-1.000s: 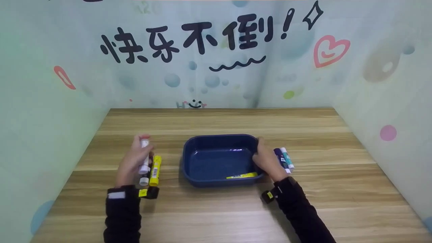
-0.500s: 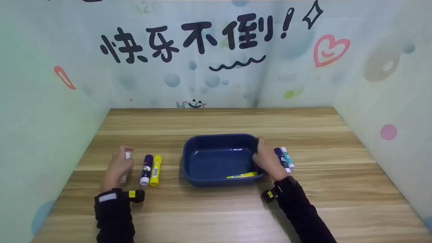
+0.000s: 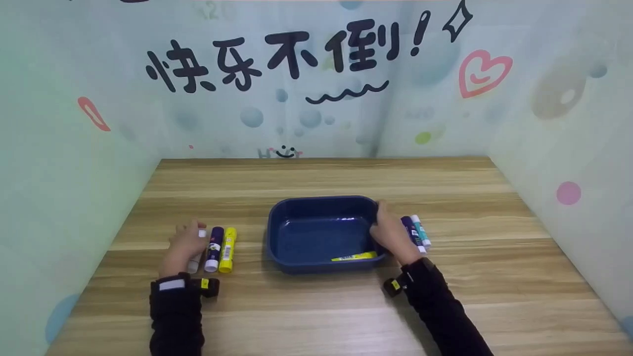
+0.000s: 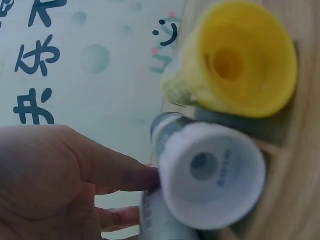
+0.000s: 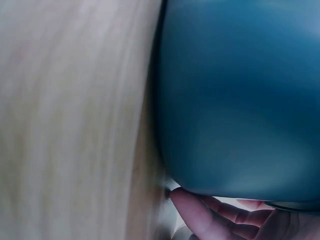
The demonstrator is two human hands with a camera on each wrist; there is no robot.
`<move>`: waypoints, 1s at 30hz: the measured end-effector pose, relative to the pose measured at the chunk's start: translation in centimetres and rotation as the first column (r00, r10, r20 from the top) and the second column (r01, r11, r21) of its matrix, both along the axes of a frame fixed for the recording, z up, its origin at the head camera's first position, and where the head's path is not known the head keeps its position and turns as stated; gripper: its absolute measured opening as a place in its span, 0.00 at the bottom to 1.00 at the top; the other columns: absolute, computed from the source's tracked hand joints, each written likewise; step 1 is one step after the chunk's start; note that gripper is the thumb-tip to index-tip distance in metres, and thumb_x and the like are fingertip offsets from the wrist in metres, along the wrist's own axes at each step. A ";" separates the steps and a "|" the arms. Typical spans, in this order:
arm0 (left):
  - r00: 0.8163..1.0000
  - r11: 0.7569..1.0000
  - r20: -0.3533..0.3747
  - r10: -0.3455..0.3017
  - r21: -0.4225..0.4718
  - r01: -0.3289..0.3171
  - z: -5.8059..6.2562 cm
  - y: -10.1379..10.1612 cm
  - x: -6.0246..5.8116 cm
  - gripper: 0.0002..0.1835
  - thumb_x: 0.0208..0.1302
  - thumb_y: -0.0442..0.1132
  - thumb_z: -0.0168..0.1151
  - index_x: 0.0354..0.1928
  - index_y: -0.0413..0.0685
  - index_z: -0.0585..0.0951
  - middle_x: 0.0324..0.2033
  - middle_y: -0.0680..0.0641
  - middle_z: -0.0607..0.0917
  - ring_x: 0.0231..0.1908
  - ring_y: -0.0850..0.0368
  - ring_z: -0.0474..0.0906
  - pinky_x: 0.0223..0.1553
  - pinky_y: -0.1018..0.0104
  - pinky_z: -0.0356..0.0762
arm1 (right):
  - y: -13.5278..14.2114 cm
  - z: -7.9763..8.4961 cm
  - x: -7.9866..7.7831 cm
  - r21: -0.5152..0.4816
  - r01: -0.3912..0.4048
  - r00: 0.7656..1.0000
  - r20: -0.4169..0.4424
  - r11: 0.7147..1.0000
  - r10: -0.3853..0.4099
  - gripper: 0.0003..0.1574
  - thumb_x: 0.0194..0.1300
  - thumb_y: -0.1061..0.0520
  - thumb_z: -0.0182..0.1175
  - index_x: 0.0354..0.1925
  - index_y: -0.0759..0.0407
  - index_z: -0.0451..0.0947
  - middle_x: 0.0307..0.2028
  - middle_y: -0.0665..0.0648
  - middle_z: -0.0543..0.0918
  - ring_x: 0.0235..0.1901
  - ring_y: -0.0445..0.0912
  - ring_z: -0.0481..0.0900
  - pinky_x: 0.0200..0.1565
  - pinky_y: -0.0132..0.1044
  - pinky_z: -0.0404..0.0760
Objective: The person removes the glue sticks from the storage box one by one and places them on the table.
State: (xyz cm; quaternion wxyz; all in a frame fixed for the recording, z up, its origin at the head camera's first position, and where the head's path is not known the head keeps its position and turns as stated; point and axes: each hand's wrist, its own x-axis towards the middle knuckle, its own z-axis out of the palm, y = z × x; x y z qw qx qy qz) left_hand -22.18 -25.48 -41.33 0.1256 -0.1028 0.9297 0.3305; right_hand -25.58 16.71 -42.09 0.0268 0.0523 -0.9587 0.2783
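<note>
My left hand (image 3: 185,244) holds a white glue stick (image 3: 194,263) at the left of the table, its thumb close beside a purple glue stick (image 3: 213,249) with a white base. Right of that lies a yellow glue stick (image 3: 228,250), all three side by side. In the left wrist view the round ends of the purple stick (image 4: 215,175) and the yellow one (image 4: 250,60) face the camera, the held stick (image 4: 165,220) partly cut off below. My right hand (image 3: 394,237) grips the right side of a dark blue plastic basin (image 3: 321,268), its fingers partly hidden behind the wall.
A slim yellow item (image 3: 355,257) lies inside the basin near its front wall. Right of my right hand, a purple stick (image 3: 412,231) and a teal-and-white stick (image 3: 422,231) lie on the wooden table (image 3: 316,311). A printed curtain (image 3: 316,123) encloses the back and sides.
My left hand carried the white glue stick left and down to the table, then shifted slightly right, bringing it alongside the purple one. The right hand and basin stayed put.
</note>
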 end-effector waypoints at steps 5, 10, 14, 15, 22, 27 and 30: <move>0.998 1.000 0.066 -0.018 0.004 0.017 0.7 1.1 0.1 0.28 0.70 0.42 0.38 0.68 0.35 0.54 0.63 0.22 0.49 0.61 0.23 0.47 0.60 0.33 0.52 | 0.1 0.0 0.0 0.007 -0.004 1.000 0.000 1.000 0.004 0.38 0.54 0.66 0.50 0.63 0.71 0.52 0.40 0.75 0.78 0.32 0.58 0.77 0.35 0.51 0.76; 0.995 0.996 0.065 -0.072 -0.050 0.075 1.2 2.1 0.3 0.36 0.69 0.54 0.43 0.68 0.34 0.52 0.62 0.20 0.49 0.60 0.21 0.48 0.58 0.31 0.56 | 0.1 0.0 0.0 0.024 0.000 1.000 -0.012 1.000 0.000 0.37 0.53 0.66 0.50 0.62 0.69 0.54 0.38 0.75 0.79 0.31 0.59 0.77 0.33 0.52 0.76; 0.995 0.994 0.070 -0.068 -0.077 0.074 1.2 3.0 0.3 0.41 0.63 0.55 0.53 0.68 0.34 0.53 0.60 0.21 0.52 0.59 0.23 0.51 0.56 0.33 0.60 | 0.0 0.0 -0.1 0.021 0.003 1.000 0.001 1.000 -0.003 0.38 0.54 0.65 0.50 0.63 0.70 0.53 0.38 0.75 0.79 0.30 0.58 0.77 0.33 0.51 0.76; 0.995 0.994 0.075 -0.065 -0.082 0.071 1.2 3.1 0.3 0.42 0.61 0.55 0.55 0.68 0.34 0.53 0.60 0.21 0.52 0.59 0.23 0.51 0.56 0.33 0.60 | 0.0 0.0 -0.1 0.022 0.004 1.000 0.004 1.000 -0.004 0.38 0.54 0.65 0.50 0.63 0.70 0.53 0.39 0.75 0.79 0.31 0.58 0.77 0.33 0.51 0.76; 0.993 0.989 0.105 -0.061 -0.129 0.074 1.3 3.7 0.3 0.43 0.61 0.54 0.55 0.67 0.33 0.53 0.59 0.20 0.52 0.58 0.23 0.51 0.54 0.33 0.62 | -0.1 0.0 -0.1 0.026 0.007 1.000 0.001 1.000 -0.008 0.38 0.54 0.66 0.50 0.63 0.70 0.53 0.39 0.75 0.79 0.31 0.58 0.77 0.34 0.51 0.76; 0.992 0.988 0.113 -0.063 -0.134 0.078 1.5 3.9 0.3 0.44 0.61 0.54 0.56 0.67 0.33 0.51 0.59 0.20 0.52 0.58 0.23 0.52 0.54 0.34 0.63 | -0.1 -0.1 -0.1 0.031 -0.003 1.000 -0.019 1.000 0.004 0.38 0.53 0.66 0.50 0.63 0.71 0.53 0.39 0.76 0.79 0.33 0.60 0.78 0.35 0.52 0.77; 0.991 0.988 0.114 -0.070 -0.126 0.084 1.7 3.9 0.4 0.45 0.61 0.54 0.55 0.69 0.33 0.49 0.59 0.19 0.52 0.58 0.23 0.52 0.55 0.33 0.62 | -0.1 -0.1 -0.1 0.026 -0.005 1.000 -0.018 1.000 0.006 0.38 0.54 0.66 0.50 0.63 0.71 0.53 0.40 0.76 0.79 0.34 0.60 0.78 0.37 0.52 0.77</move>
